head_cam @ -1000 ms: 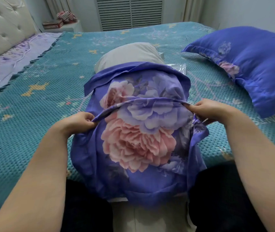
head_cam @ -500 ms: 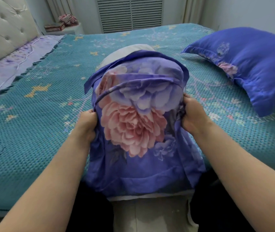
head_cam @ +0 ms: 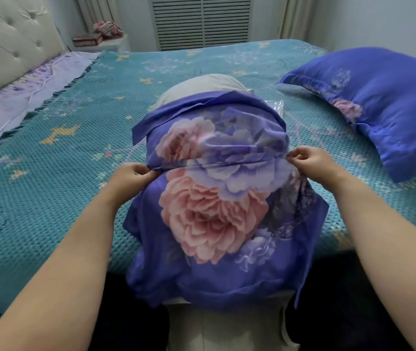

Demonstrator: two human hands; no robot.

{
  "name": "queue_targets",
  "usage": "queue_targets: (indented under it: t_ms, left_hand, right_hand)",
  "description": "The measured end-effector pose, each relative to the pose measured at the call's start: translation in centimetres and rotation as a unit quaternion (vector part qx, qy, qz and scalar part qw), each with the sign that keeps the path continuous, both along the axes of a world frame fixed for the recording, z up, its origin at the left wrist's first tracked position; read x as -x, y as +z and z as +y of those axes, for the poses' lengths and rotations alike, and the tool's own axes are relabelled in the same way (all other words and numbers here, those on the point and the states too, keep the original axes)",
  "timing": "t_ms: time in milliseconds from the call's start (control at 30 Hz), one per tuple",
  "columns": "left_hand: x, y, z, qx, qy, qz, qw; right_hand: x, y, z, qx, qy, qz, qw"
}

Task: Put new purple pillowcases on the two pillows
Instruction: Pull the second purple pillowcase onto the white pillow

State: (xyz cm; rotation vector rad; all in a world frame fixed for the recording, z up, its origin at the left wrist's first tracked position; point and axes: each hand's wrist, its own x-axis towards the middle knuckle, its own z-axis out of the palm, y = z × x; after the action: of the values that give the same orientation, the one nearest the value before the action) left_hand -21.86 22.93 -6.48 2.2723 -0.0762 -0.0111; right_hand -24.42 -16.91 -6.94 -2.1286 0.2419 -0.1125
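Purple pillowcase [head_cam: 217,198] in both hands' pinching grip, pillow [head_cam: 201,86] seemingly mostly hidden.

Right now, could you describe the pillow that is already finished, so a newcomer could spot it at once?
Start from the bed with the teal blanket. The finished pillow lies at its right side, untouched by either hand. Its purple case covers it completely, whereas the middle pillow shows bare cream stuffing beyond its half-pulled pillowcase.
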Motion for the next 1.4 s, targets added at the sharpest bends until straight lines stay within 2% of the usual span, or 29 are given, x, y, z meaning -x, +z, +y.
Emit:
queue_targets:
  t_ms: [33,67,133,200,300,434,500,567,634,667,701,734,767,834,934,968,1034,1068,1101,1134,1201,1234,1301,1335,1368,1401]
  left_hand:
    - [-0.2,-0.1,0.1,-0.037,0.026,-0.074,0.996]
    - [0.0,0.2,-0.2,-0.025,0.028,-0.132,0.990]
    - [0.9,0.6,-1.4,0.030,-0.014,-0.218,0.975]
    - [1.4,0.5,-2.6,0.006,-0.076,-0.276,0.958]
    - [1.8,0.0,-4.3,-0.079,-0.098,-0.306,0.944]
    - [2.5,0.2,-6.1,-0.130,-0.011,-0.336,0.933]
    - [2.4,0.3,-7.0,-0.097,0.019,-0.310,0.946]
    - [1.7,0.6,-7.7,0.023,-0.011,-0.235,0.972]
    - [1.2,1.2,-7.9,0.114,-0.071,-0.133,0.982]
    - [1.1,1.5,-7.7,0.112,-0.106,-0.097,0.983]
    - [1.0,1.9,-7.5,0.084,-0.137,-0.069,0.985]
    - [0.9,2.1,-7.1,0.044,-0.164,-0.041,0.985]
    - [0.8,2.3,-6.7,-0.004,-0.180,-0.012,0.984]
    - [0.5,2.4,-5.2,-0.118,-0.185,0.048,0.974]
    - [0.6,2.5,-2.3,-0.234,-0.134,0.083,0.959]
    - [0.8,2.4,-1.7,-0.259,-0.098,0.069,0.958]
    - [1.0,1.6,-1.7,-0.294,-0.028,-0.008,0.955]
    - [0.8,1.1,-2.0,-0.269,0.001,-0.046,0.962]
    - [0.7,0.8,-2.6,-0.205,0.033,-0.073,0.975]
    - [0.6,0.7,-3.3,-0.119,0.064,-0.090,0.987]
    - [0.6,0.7,-4.9,0.073,0.090,-0.083,0.990]
    - [0.9,0.8,-5.9,0.160,0.084,-0.054,0.982]
    - [1.1,1.4,-6.8,0.297,0.052,0.020,0.953]
    - [0.9,1.8,-6.6,0.351,0.032,0.054,0.934]
    - [0.5,2.0,-6.2,0.394,0.014,0.083,0.915]
    - [0.0,2.1,-5.5,0.404,0.004,0.092,0.910]
  right_hand:
    - [0.2,0.0,0.3,0.084,-0.037,-0.038,0.995]
    - [0.6,0.2,0.9,0.131,-0.070,-0.087,0.985]
    - [1.7,0.4,2.5,0.114,-0.070,-0.174,0.976]
    - [2.7,0.4,3.9,0.072,-0.003,-0.231,0.970]
    - [3.9,0.7,4.7,0.110,0.060,-0.283,0.951]
    - [4.7,0.6,6.2,0.292,0.039,-0.366,0.883]
    - [4.6,-0.2,7.9,0.344,0.021,-0.303,0.888]
    - [4.2,-0.2,9.2,0.312,0.000,-0.186,0.931]
    - [3.1,0.8,8.5,0.134,0.022,-0.129,0.982]
    - [2.3,1.3,7.4,0.026,0.059,-0.097,0.993]
    - [1.8,2.1,6.6,-0.064,0.091,-0.058,0.992]
    - [1.2,2.6,5.7,-0.114,0.113,-0.017,0.987]
    - [1.0,3.0,5.1,-0.123,0.128,0.020,0.984]
    - [1.0,3.1,4.2,-0.073,0.162,0.076,0.981]
    - [1.4,3.5,3.4,0.152,0.200,0.130,0.959]
    - [1.7,3.6,3.5,0.227,0.170,0.124,0.951]
    - [2.2,3.1,4.5,0.316,0.072,0.072,0.943]
    - [2.3,2.6,5.1,0.336,0.028,0.038,0.941]
    - [2.3,2.3,5.8,0.327,-0.011,0.002,0.945]
    - [2.1,2.0,6.5,0.273,-0.037,-0.029,0.961]
    - [1.5,1.4,7.9,0.052,-0.037,-0.070,0.995]
    - [1.3,1.5,8.5,-0.084,-0.022,-0.068,0.994]
    - [0.8,2.0,8.5,-0.287,0.025,-0.023,0.957]
    - [0.5,2.2,7.9,-0.337,0.058,0.006,0.940]
    - [0.2,2.4,6.8,-0.338,0.087,0.025,0.937]
    - [-0.3,2.6,5.5,-0.288,0.100,0.029,0.952]
